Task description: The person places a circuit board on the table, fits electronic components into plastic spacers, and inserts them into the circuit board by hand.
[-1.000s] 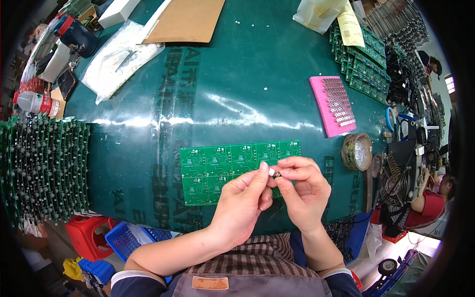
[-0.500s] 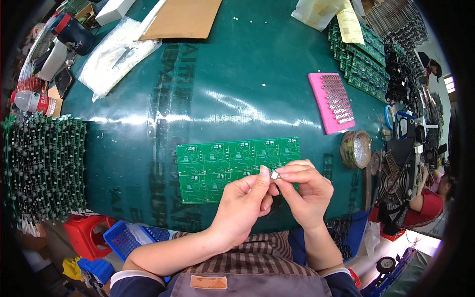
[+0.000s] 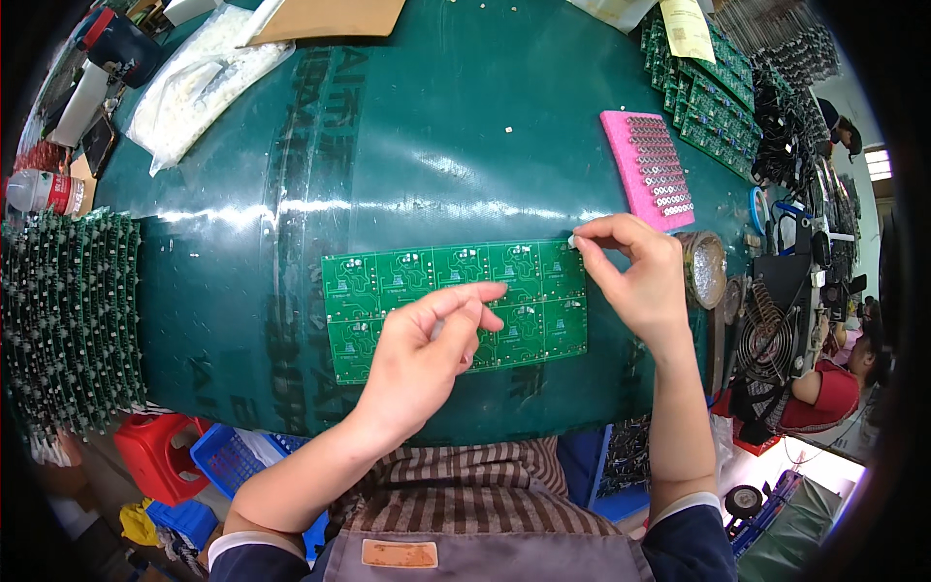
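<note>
A green circuit board panel (image 3: 407, 276), divided into several repeated sections, lies flat on the table. At its far right corner my right hand (image 3: 640, 276) pinches a small white component (image 3: 574, 242) between thumb and index finger. The component is at the board's edge; whether it touches the board I cannot tell. My left hand (image 3: 422, 349) is over the middle of the panel, covering part of the near row. Its index finger points right, while the thumb rests against the curled other fingers; anything inside them is hidden.
Beyond my right hand lies a pink foam block (image 3: 630, 175) with rows of small metal parts. A round tin (image 3: 706, 270) stands to its right. Stacked circuit boards (image 3: 73, 320) fill the left edge, more boards (image 3: 718, 126) the far right. A plastic bag (image 3: 199, 92) lies far left.
My hands were together over the board, fingering the small white component. Now they are apart: the right carried it to the board's far right corner, the left moved left. The view shifted slightly.
</note>
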`<state>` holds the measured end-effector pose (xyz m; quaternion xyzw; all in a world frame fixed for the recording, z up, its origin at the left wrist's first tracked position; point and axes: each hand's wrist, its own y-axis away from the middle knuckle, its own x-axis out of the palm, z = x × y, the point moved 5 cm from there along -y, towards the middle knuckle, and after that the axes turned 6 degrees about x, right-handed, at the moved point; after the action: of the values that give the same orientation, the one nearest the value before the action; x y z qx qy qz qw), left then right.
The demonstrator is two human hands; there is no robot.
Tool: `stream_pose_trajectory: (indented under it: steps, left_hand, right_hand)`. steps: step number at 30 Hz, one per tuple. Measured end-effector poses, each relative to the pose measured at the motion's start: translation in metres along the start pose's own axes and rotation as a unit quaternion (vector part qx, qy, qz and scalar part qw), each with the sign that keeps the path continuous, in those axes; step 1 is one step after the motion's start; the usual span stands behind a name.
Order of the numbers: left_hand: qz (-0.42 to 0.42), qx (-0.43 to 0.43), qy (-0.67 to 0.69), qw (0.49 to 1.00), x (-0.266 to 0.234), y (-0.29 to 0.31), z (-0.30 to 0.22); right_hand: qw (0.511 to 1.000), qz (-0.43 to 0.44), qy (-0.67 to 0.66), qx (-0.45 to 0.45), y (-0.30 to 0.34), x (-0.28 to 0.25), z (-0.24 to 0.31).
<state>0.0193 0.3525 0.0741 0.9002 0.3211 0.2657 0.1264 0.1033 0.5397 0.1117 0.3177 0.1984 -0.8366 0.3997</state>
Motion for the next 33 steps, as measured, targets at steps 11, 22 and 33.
stream_pose_trajectory:
  steps: [11, 22, 33]
  left_hand:
    - [0.008, -0.009, 0.038, 0.999, -0.005, -0.008, -0.001]
    - [-0.004, 0.003, 0.039, 0.999, -0.01, -0.013, -0.006]
    - [0.017, 0.012, 0.065, 0.998, -0.012, -0.015, -0.005]
  right_hand:
    - [0.999, 0.03, 0.024, 0.036, -0.006, 0.002, 0.002]
    - [1.0, -0.025, 0.004, 0.01, 0.0, 0.006, -0.001]
    - [0.996, -0.041, 0.039, -0.066, 0.004, 0.006, 0.005]
